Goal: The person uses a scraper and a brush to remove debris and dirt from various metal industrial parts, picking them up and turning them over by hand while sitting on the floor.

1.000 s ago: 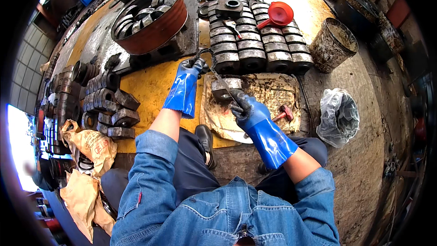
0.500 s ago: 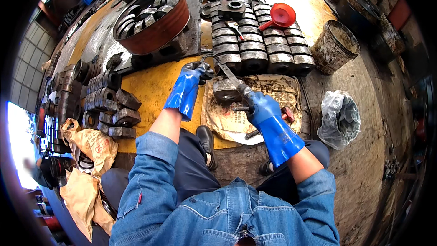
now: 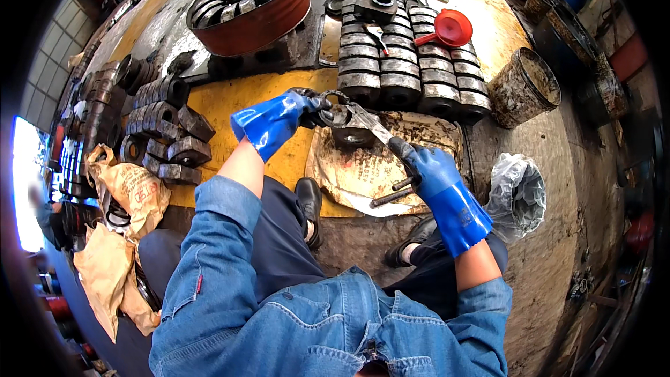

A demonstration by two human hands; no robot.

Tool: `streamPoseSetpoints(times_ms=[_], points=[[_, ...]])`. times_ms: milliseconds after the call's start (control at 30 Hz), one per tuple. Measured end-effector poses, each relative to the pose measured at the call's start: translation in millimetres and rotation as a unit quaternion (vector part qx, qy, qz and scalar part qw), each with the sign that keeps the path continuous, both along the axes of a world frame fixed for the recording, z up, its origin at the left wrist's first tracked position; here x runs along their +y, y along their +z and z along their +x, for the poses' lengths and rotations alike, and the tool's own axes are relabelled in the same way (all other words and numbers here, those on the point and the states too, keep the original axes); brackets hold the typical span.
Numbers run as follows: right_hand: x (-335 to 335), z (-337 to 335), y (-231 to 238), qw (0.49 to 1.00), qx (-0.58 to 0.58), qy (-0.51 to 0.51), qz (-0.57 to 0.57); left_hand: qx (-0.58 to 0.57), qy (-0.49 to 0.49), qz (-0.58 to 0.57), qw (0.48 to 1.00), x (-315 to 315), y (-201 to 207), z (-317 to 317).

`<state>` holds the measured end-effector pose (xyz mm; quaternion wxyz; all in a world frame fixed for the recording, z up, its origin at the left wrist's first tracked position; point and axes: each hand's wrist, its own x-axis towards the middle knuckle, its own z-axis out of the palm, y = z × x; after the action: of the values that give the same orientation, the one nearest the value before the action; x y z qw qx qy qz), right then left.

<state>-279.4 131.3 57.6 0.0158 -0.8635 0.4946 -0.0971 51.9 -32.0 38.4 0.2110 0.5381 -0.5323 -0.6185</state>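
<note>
My left hand [image 3: 307,106], in a blue rubber glove with a blackened palm, has its fingers closed around a thin dark metal ring [image 3: 339,96]. My right hand [image 3: 422,160], gloved alike, grips a flat metal scraper [image 3: 373,124] whose blade points up and left against or very near the ring. Just beneath the blade, a metal block with a bore [image 3: 354,137] rests on an oil-stained paper sack [image 3: 370,185]. A dark threaded bar [image 3: 392,197] lies on the sack beside my right hand. My right palm is partly hidden.
Stacked bored blocks [image 3: 400,87] stand ahead, with a red scoop [image 3: 452,28] on top. A rusty red tub [image 3: 258,31] holds several blocks. To the right are a grimy bucket [image 3: 523,87] and a bag-lined bin [image 3: 516,199]; to the left, more blocks [image 3: 185,153] and torn paper bags [image 3: 132,202].
The view has shifted, so the surroundings sit differently. My left hand has turned more sideways with the ring, and the scraper blade stays close to it. My right hand has moved slightly right and down.
</note>
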Motion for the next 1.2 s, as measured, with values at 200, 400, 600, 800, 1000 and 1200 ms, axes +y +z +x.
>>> streamPoseSetpoints(times_ms=[200, 400, 600, 800, 1000, 1200], points=[[5.5, -10.9, 0.8, 0.999, 0.006, 0.023, 0.024, 0.001, -0.083, 0.015, 0.996, 11.9, 4.8, 14.8], [8.8, -4.3, 11.0, 0.995, 0.001, 0.086, -0.053, -0.007, -0.131, 0.028, 0.991, 20.2, 8.4, 25.0], [12.4, -1.5, 25.3, 0.987, -0.003, 0.125, -0.096, -0.054, -0.192, 0.032, 0.979, 18.7, 12.0, 31.2], [11.7, 2.5, 26.5, 0.993, -0.019, 0.116, -0.017, -0.101, -0.261, 0.015, 0.96, 25.0, 30.7, 25.3], [14.6, 8.5, 32.3, 0.991, -0.044, 0.124, -0.035, -0.068, -0.27, 0.043, 0.959, 24.7, 21.3, 25.0], [-3.8, -1.8, 16.6, 0.995, -0.05, 0.068, -0.06, -0.056, -0.271, -0.014, 0.961, 10.2, 0.8, 9.0]])
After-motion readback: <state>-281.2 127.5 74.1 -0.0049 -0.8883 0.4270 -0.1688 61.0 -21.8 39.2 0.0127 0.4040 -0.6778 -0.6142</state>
